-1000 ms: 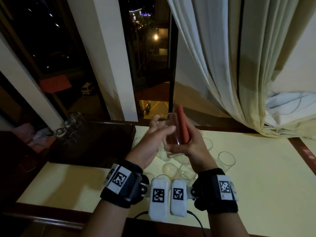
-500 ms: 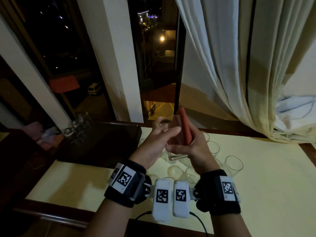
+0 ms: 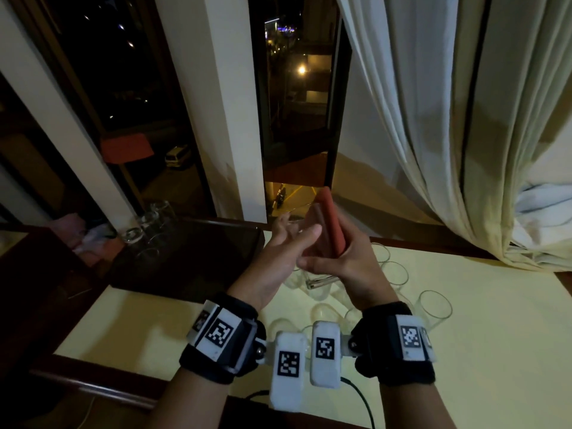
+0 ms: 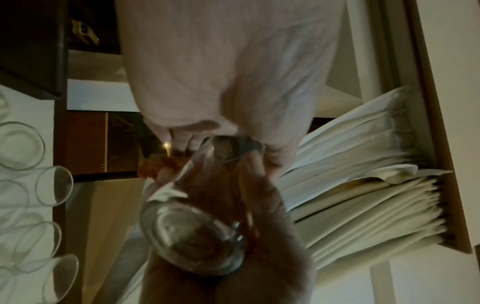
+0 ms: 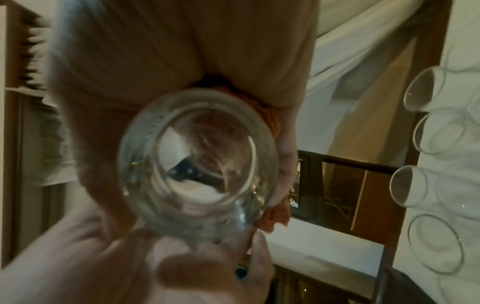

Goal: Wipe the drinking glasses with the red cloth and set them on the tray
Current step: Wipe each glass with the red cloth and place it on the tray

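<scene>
Now glass [image 3: 312, 239] between left fingers [image 3: 305, 235] and cloth-covered right hand [image 3: 346, 261].

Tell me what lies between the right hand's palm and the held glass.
The red cloth, pressed by the right hand against the glass; the head view shows it, and the right wrist view too.
</scene>
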The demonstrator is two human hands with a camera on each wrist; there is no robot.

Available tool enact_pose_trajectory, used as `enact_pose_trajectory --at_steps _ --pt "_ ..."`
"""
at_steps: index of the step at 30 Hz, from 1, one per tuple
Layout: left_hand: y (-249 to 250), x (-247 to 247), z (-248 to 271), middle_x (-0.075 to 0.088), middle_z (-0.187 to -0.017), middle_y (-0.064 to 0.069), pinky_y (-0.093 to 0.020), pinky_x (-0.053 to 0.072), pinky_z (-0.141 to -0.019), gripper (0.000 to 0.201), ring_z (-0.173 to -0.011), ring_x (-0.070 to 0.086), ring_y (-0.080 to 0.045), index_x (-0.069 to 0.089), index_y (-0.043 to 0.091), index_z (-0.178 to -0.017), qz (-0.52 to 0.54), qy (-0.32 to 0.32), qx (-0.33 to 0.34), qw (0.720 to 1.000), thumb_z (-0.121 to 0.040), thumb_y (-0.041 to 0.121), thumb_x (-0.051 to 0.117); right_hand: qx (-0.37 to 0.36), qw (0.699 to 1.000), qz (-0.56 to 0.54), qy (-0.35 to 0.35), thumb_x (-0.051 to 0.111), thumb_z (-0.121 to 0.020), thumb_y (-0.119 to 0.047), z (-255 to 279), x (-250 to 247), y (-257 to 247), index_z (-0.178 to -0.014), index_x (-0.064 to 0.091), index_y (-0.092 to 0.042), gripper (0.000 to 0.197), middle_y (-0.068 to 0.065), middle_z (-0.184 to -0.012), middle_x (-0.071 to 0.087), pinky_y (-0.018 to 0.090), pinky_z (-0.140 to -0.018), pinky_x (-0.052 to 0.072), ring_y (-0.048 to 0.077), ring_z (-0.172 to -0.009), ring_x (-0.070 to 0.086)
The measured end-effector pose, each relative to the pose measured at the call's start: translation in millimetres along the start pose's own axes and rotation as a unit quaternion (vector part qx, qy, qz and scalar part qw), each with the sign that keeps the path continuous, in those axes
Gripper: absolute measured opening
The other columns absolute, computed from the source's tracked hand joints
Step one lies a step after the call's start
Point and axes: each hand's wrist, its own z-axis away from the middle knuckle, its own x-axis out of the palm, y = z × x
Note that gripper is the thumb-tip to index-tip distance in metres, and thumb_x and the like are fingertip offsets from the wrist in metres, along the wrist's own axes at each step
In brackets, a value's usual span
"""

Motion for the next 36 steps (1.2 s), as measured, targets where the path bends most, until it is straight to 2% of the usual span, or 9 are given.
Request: enact_pose_trajectory --at_steps 3,8,11,13,17,21,29,34,36 --pt "1.9 0.1 3.4 0.051 -0.148 -0.004 -0.034 0.051 -0.101 0.103 -0.128 0.057 -0.019 0.015 0.024 -0.159 0.015 0.023 0.005 1.000 -0.077 0.048 0.072 0.024 0.999 -0.041 -0.027 0.082 -0.062 0.004 -0.1 2.7 1.8 -0.141 0.050 -0.004 0.085 0.023 -0.124 0.067 0.045 -0.091 0.058 0.036 -0.113 0.068" --pt "5.4 -14.2 4.4 0.066 -0.131 0.001 -0.028 0.057 -0.087 0.081 -0.116 0.066 -0.015 0.053 0.031 -0.138 0.082 -0.052 0.003 0.995 -0.067 0.058 0.084 0.050 0.984 -0.165 -0.052 0.079 -0.058 -0.005 3.0 0.5 -1.3 -0.138 0.052 -0.002 0.084 0.021 -0.118 0.066 0.035 -0.082 0.059 0.034 -0.104 0.067" --pt "5.6 -18.4 -1.5 0.043 -0.156 0.002 -0.042 0.039 -0.115 0.123 -0.141 0.043 -0.016 0.034 0.026 -0.155 0.049 -0.039 0.005 0.998 -0.054 0.071 0.086 0.029 0.996 -0.081 -0.009 0.083 -0.059 0.001 0.4 2.6 -3.4 -0.133 0.058 -0.012 0.079 0.014 -0.120 0.070 0.040 -0.088 0.059 0.033 -0.111 0.068" --pt "8.2 -16.1 -3.8 0.034 -0.162 0.003 -0.047 0.030 -0.121 0.116 -0.145 0.037 -0.015 0.030 0.026 -0.157 0.019 -0.037 0.009 0.999 -0.062 0.069 0.080 0.006 1.000 -0.017 0.004 0.085 -0.060 0.000 -3.4 5.2 -1.9 -0.134 0.057 -0.019 0.081 0.011 -0.125 0.069 0.048 -0.095 0.057 0.030 -0.116 0.067" --pt "5.0 -10.2 -7.7 0.060 -0.141 0.001 -0.046 0.046 -0.110 0.108 -0.128 0.059 -0.018 0.028 0.029 -0.155 0.010 -0.018 -0.003 1.000 -0.065 0.065 0.077 0.009 1.000 -0.024 -0.017 0.081 -0.063 0.005 -5.5 7.4 2.0 -0.134 0.055 -0.011 0.077 0.015 -0.124 0.068 0.056 -0.098 0.054 0.032 -0.115 0.067" --pt "9.6 -14.7 -4.0 0.062 -0.137 -0.002 -0.033 0.050 -0.101 0.078 -0.125 0.061 -0.016 0.047 0.027 -0.144 0.045 -0.053 -0.004 0.998 -0.078 0.061 0.073 0.030 0.989 -0.133 -0.051 0.078 -0.062 -0.002 -2.8 1.9 -2.3 -0.132 0.057 -0.005 0.073 0.015 -0.117 0.069 0.036 -0.084 0.058 0.031 -0.106 0.068" --pt "6.1 -16.8 -14.7 0.055 -0.146 -0.008 -0.052 0.046 -0.109 0.121 -0.133 0.054 -0.027 0.027 0.022 -0.156 0.046 -0.017 -0.006 0.999 -0.060 0.063 0.087 0.001 1.000 0.011 -0.003 0.084 -0.059 0.003 -10.7 13.9 3.1 -0.141 0.049 -0.008 0.089 0.009 -0.123 0.070 0.041 -0.088 0.060 0.026 -0.114 0.068" --pt "4.5 -23.0 -10.6 0.063 -0.135 -0.009 -0.033 0.056 -0.093 0.072 -0.119 0.065 -0.021 0.046 0.021 -0.145 0.049 -0.034 0.001 0.998 -0.085 0.052 0.070 0.048 0.992 -0.109 -0.028 0.080 -0.059 0.002 -6.6 13.4 6.5 -0.136 0.054 -0.005 0.081 0.016 -0.114 0.069 0.035 -0.079 0.058 0.031 -0.104 0.068" --pt "4.4 -26.7 -10.5 0.058 -0.142 -0.010 -0.037 0.052 -0.102 0.080 -0.127 0.060 -0.022 0.045 0.019 -0.147 0.063 -0.031 -0.009 0.997 -0.081 0.054 0.074 0.048 0.994 -0.099 -0.005 0.081 -0.059 0.003 -7.3 14.8 7.6 -0.135 0.056 -0.005 0.080 0.013 -0.112 0.070 0.032 -0.075 0.057 0.028 -0.101 0.069"
